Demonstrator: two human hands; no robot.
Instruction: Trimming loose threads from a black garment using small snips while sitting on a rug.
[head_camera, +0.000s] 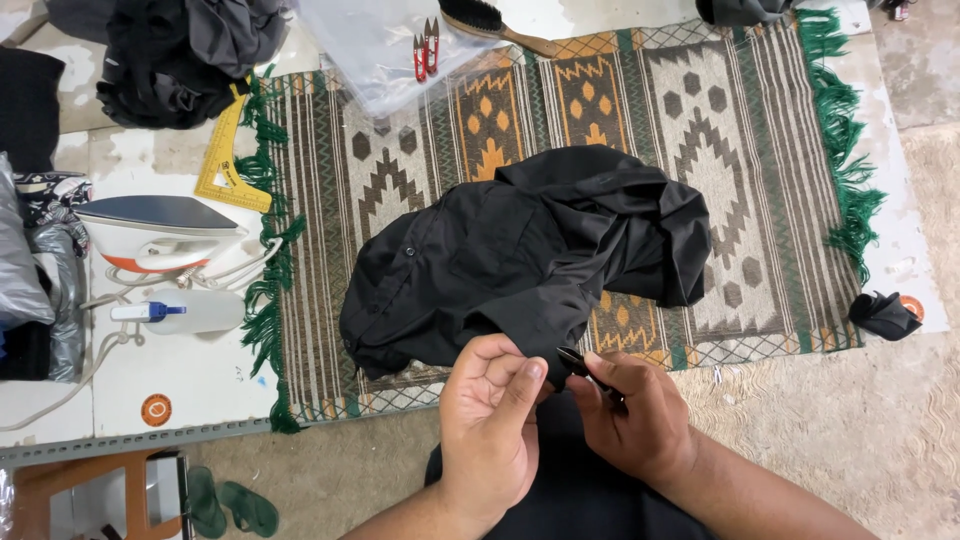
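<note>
Both hands, left hand (490, 420) and right hand (625, 415), pinch the hem of the black garment (520, 255), which lies crumpled at the rug's (760, 150) near edge, unsmoothed, the iron (160, 232) parked left.

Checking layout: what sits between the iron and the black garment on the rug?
In the head view, between the iron and the black garment lie only the green fringe and a bare striped strip of the rug.
</note>
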